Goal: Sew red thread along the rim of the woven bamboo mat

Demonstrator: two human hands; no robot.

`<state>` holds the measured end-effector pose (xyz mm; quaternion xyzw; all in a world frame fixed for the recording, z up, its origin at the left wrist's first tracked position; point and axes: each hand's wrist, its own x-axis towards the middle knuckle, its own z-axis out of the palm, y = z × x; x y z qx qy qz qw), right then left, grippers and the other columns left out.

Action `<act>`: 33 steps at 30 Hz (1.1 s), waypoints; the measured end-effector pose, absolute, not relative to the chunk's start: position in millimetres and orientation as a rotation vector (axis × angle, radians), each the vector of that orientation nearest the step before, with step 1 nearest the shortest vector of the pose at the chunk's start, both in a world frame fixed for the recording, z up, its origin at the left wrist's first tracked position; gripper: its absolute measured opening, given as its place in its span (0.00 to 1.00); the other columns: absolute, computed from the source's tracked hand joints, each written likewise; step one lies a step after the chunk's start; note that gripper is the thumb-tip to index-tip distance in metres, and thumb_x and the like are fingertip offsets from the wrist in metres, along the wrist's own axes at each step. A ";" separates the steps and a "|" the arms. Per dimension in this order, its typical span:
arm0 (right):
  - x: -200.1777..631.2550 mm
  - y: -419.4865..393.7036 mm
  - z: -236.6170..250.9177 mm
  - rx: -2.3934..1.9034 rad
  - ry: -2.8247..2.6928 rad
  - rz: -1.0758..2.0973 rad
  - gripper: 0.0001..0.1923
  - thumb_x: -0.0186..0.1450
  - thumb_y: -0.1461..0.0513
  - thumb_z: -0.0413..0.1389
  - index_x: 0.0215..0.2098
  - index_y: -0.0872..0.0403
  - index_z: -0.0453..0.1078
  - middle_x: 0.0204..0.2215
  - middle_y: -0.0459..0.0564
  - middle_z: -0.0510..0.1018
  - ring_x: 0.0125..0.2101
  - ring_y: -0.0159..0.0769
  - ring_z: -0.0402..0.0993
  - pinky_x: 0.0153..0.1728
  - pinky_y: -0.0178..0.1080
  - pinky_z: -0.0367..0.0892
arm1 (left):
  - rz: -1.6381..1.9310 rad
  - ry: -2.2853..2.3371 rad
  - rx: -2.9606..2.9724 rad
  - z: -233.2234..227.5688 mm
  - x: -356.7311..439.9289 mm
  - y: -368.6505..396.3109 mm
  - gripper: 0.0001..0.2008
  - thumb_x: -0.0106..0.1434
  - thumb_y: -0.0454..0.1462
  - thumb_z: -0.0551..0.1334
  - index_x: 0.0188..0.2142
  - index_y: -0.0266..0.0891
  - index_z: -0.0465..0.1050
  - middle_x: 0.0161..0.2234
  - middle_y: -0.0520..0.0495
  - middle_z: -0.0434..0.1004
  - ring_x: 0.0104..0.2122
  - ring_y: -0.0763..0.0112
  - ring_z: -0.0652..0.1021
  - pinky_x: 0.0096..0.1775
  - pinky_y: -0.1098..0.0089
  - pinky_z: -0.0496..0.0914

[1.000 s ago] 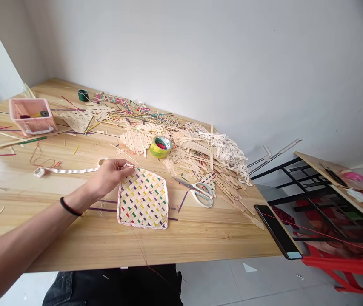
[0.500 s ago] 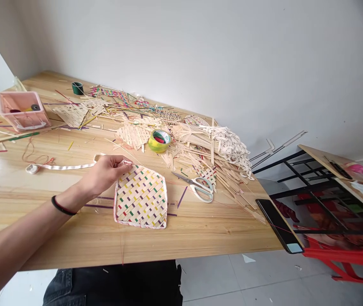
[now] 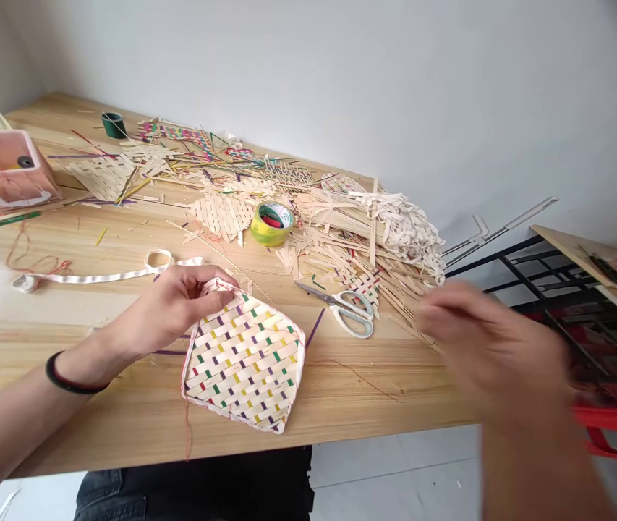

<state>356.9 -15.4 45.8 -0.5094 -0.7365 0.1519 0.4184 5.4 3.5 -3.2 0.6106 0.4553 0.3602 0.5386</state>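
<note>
A person's left hand (image 3: pixel 164 311) pinches a far corner of a woven panel (image 3: pixel 248 362), thumb on top, to the left of a pair of white-handled scissors (image 3: pixel 338 300) on a wooden table (image 3: pixel 384 416) and nearer its front edge. White binding rims the panel's pale strips, which are flecked with green, yellow, purple and red. To the right of the scissors, apart from the panel, hangs the right hand (image 3: pixel 495 347), its fingers seemingly curled; with the blur, one cannot tell whether they grip anything. A thin red thread (image 3: pixel 359 376) lies just nearer than the scissors, and a white ribbon (image 3: pixel 96 277) stretches well to their left. Beyond the scissors, a yellow tape roll (image 3: pixel 267 230) sits slightly left and a tangle of white strips (image 3: pixel 409 228) lies to the right. Far left of them stand a pink bin (image 3: pixel 18 187) and, farther back, a dark green roll (image 3: pixel 114 126).
</note>
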 end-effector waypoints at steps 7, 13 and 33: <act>234.3 36.4 25.3 -0.868 -2.111 1.009 0.06 0.74 0.64 0.61 0.38 0.54 0.77 0.34 0.45 0.74 0.35 0.30 0.71 0.36 0.35 0.66 | 0.881 0.995 1.263 -4.0 8.9 3.0 0.09 0.68 0.38 0.67 0.32 0.37 0.82 0.29 0.52 0.78 0.27 0.76 0.75 0.29 0.79 0.70; 241.0 35.7 10.6 -0.882 -2.090 1.069 0.07 0.75 0.64 0.61 0.37 0.55 0.77 0.33 0.44 0.73 0.34 0.29 0.70 0.34 0.35 0.65 | 0.806 0.937 1.151 -7.4 8.0 2.9 0.12 0.70 0.40 0.67 0.32 0.37 0.81 0.25 0.53 0.77 0.23 0.77 0.75 0.25 0.82 0.70; 243.2 31.3 6.6 -0.909 -2.099 1.023 0.05 0.73 0.65 0.64 0.37 0.56 0.78 0.31 0.43 0.73 0.31 0.27 0.69 0.31 0.34 0.63 | 0.795 0.942 1.204 -11.1 8.7 2.5 0.11 0.71 0.41 0.66 0.33 0.39 0.83 0.26 0.54 0.79 0.23 0.78 0.76 0.25 0.82 0.71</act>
